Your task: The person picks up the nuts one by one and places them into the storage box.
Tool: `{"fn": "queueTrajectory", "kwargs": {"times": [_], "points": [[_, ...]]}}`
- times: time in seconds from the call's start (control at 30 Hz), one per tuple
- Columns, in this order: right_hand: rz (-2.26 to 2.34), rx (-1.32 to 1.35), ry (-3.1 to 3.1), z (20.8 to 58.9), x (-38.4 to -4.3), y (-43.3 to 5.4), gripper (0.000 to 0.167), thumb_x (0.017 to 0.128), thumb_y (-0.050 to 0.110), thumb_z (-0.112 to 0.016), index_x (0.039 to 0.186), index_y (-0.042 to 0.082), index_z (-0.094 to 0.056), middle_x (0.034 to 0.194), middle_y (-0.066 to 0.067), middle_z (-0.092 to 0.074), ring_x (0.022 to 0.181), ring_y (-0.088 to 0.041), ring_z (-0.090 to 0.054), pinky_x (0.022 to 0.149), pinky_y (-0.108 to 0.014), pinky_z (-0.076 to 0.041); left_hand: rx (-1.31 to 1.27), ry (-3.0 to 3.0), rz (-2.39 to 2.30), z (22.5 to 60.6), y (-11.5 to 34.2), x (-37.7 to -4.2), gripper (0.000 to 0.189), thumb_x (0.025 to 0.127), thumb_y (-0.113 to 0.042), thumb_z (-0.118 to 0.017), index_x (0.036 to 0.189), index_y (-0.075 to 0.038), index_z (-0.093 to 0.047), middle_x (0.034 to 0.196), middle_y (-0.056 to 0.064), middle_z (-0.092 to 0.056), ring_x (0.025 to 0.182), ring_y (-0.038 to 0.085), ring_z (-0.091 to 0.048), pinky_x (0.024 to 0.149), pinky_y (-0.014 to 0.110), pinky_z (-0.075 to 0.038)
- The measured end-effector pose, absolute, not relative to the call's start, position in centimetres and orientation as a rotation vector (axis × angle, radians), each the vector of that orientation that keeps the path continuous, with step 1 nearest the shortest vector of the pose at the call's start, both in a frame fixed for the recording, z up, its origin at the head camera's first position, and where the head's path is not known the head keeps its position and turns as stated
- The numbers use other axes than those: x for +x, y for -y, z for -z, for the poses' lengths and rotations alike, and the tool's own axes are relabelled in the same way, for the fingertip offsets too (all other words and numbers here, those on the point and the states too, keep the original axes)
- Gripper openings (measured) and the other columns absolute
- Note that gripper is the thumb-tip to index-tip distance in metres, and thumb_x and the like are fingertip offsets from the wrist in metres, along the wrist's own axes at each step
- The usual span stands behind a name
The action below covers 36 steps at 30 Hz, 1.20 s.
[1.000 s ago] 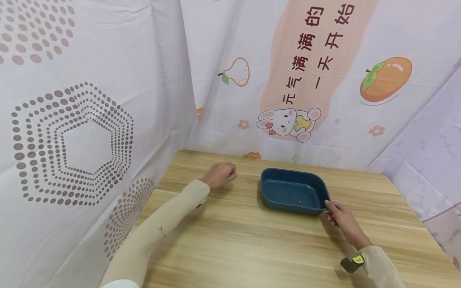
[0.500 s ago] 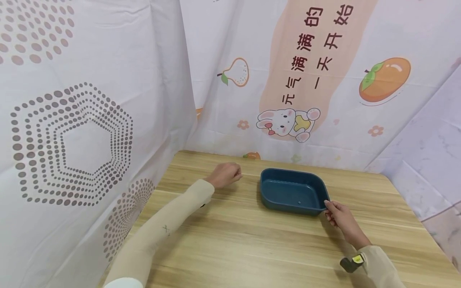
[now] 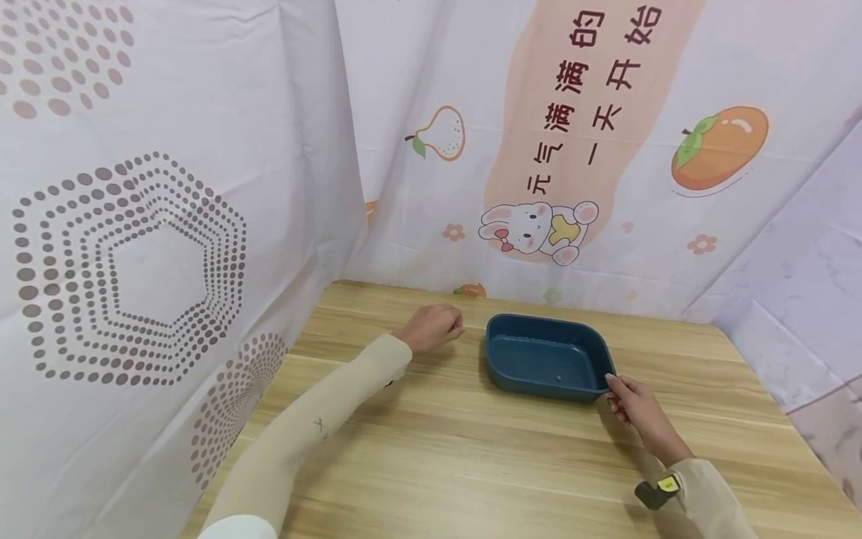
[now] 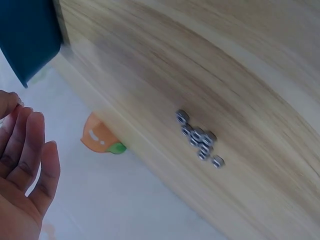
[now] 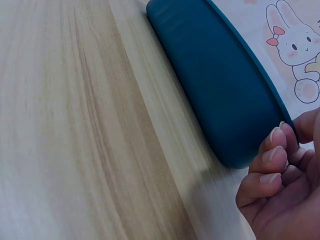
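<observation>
My left hand (image 3: 431, 328) is in the air left of the dark blue tray (image 3: 542, 391). In the left wrist view its thumb and index fingertips meet, pinching a small shiny nut (image 4: 20, 102) that is mostly hidden; the other fingers are loosely bent. Several metal hex nuts (image 4: 200, 140) lie clustered on the table in that view; the left arm covers them in the head view. One small nut (image 3: 558, 378) shows on the tray's floor. My right hand (image 3: 640, 413) grips the tray's near right corner, thumb over the rim and fingers outside.
The tray stands on a wood-grain table (image 3: 471, 464). A printed white curtain (image 3: 417, 224) hangs behind the table's far edge, and a dotted curtain (image 3: 303, 187) runs along the left side. Another pale curtain (image 3: 801, 322) is at the right.
My left hand has moved steadily right, closer to the tray, with its fingertips still together. The right hand and the tray stay in place.
</observation>
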State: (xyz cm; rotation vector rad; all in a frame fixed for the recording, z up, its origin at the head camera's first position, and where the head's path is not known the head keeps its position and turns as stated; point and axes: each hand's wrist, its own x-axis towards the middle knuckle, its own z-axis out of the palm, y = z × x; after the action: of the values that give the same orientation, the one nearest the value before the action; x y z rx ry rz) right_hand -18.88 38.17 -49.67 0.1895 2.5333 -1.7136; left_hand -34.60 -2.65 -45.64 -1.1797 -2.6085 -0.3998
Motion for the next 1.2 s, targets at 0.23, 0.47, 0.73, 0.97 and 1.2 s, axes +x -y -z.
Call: {"fn": "queueTrajectory", "kwargs": {"times": [0.23, 0.47, 0.73, 0.97, 1.2], "points": [[1.714, 0.201, -2.527, 49.7, -19.0, -38.3, 0.049, 0.111, 0.041, -0.043, 0.093, -0.003, -0.055, 0.072, 0.0, -0.052, 0.057, -0.009, -0.046, 0.052, -0.025, -0.042, -1.208, 2.601, 0.369, 45.8, 1.7, -34.7, 0.012, 0.1, -0.018, -0.068, 0.088, -0.014, -0.068, 0.082, -0.004, -0.065, 0.071, 0.008, -0.058, 0.066, 0.026, -0.051], [1.713, 0.206, -2.523, 49.7, -19.1, -38.2, 0.048, 0.112, 0.04, -0.042, 0.093, -0.003, -0.056, 0.073, 0.0, -0.052, 0.058, -0.009, -0.046, 0.053, -0.025, -0.042, -1.178, 2.638, 0.409, 45.7, 1.1, -34.8, 0.013, 0.1, -0.021, -0.069, 0.089, -0.014, -0.069, 0.082, -0.004, -0.066, 0.071, 0.009, -0.059, 0.067, 0.027, -0.051], [1.723, 0.212, -2.521, 49.6, -19.1, -38.1, 0.048, 0.112, 0.039, -0.042, 0.093, -0.003, -0.056, 0.072, 0.0, -0.052, 0.058, -0.009, -0.046, 0.052, -0.025, -0.042, -1.202, 2.644, 0.352, 45.8, 0.2, -34.9, 0.013, 0.101, -0.024, -0.068, 0.092, -0.015, -0.069, 0.086, -0.004, -0.066, 0.075, 0.009, -0.06, 0.068, 0.026, -0.051], [1.726, 0.216, -2.521, 49.7, -19.1, -38.2, 0.048, 0.112, 0.039, -0.043, 0.093, -0.003, -0.056, 0.072, 0.0, -0.053, 0.057, -0.009, -0.046, 0.052, -0.025, -0.042, -1.225, 2.643, 0.334, 45.8, -0.7, -34.9, 0.014, 0.102, -0.025, -0.067, 0.094, -0.014, -0.071, 0.087, -0.004, -0.067, 0.076, 0.007, -0.06, 0.07, 0.024, -0.051], [1.724, 0.225, -2.516, 49.9, -19.2, -38.3, 0.048, 0.112, 0.039, -0.042, 0.093, -0.003, -0.056, 0.072, -0.001, -0.052, 0.057, -0.009, -0.046, 0.052, -0.025, -0.042, -1.242, 2.66, 0.347, 45.8, -1.4, -34.8, 0.017, 0.103, -0.029, -0.066, 0.094, -0.015, -0.07, 0.087, -0.005, -0.066, 0.074, 0.006, -0.058, 0.068, 0.023, -0.049]]}}
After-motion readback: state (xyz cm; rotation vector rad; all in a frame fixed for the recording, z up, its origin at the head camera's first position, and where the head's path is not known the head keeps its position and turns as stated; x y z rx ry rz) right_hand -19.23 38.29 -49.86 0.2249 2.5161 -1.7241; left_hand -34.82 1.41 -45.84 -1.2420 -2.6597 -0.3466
